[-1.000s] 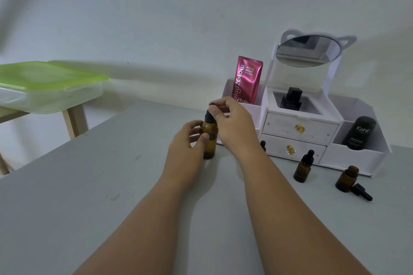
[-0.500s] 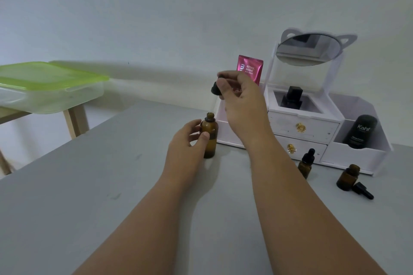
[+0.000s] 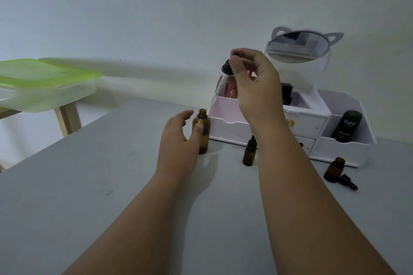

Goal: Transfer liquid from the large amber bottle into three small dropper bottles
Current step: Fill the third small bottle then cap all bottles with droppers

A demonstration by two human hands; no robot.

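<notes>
Large amber bottle (image 3: 202, 134): stands upright and uncapped on the grey table (image 3: 89, 196), just in front of the left end of a white drawer organiser (image 3: 232, 127).
Left hand (image 3: 178, 143): the thumb tip touches the bottle's side. The other fingers are loosely curved to its left, not wrapped round it.
Right hand (image 3: 257, 89): raised above the bottle, thumb and fingertips pinching a black cap (image 3: 226, 69).
Small dropper bottles: a capped bottle (image 3: 249, 155) stands just left of the right forearm. An open bottle (image 3: 333, 169) stands near the organiser's right end, with a black dropper (image 3: 348, 182) lying just beside it.
Organiser: holds a pink packet (image 3: 230, 92) and a black tube (image 3: 346, 126) marked Kahf. A cat-eared mirror (image 3: 295, 49) stands on top.
Far left: a green-lidded plastic box (image 3: 44, 87) sits on a wooden stand (image 3: 64, 118).
</notes>
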